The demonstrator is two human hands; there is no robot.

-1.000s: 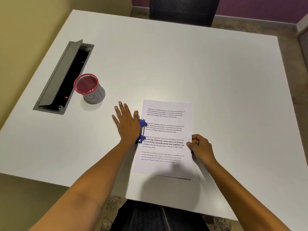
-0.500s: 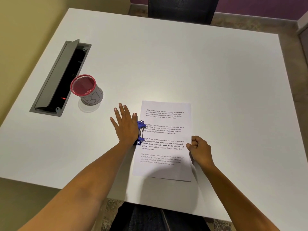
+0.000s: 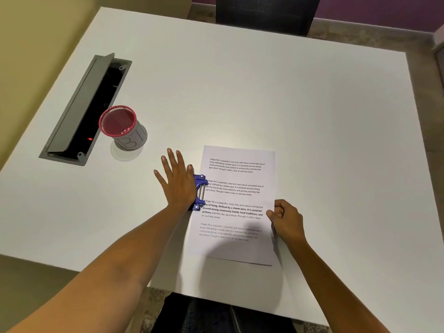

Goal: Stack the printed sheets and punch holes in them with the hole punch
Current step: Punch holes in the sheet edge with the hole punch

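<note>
The stack of printed sheets (image 3: 237,188) lies flat on the white table (image 3: 312,121) in front of me. A blue hole punch (image 3: 200,192) sits over the middle of the stack's left edge. My left hand (image 3: 177,181) lies flat on top of the punch, palm down and fingers spread, hiding most of it. My right hand (image 3: 286,219) is curled closed at the right edge of the sheets, pinching them there.
A red mesh pen cup (image 3: 122,127) stands to the left of the sheets. Beyond it is an open grey cable hatch (image 3: 81,109) set into the table. A dark chair (image 3: 266,13) stands at the far side. The table's near edge runs just below the sheets.
Both hands, the punch and the sheets keep their places; only the camera view has shifted slightly.
</note>
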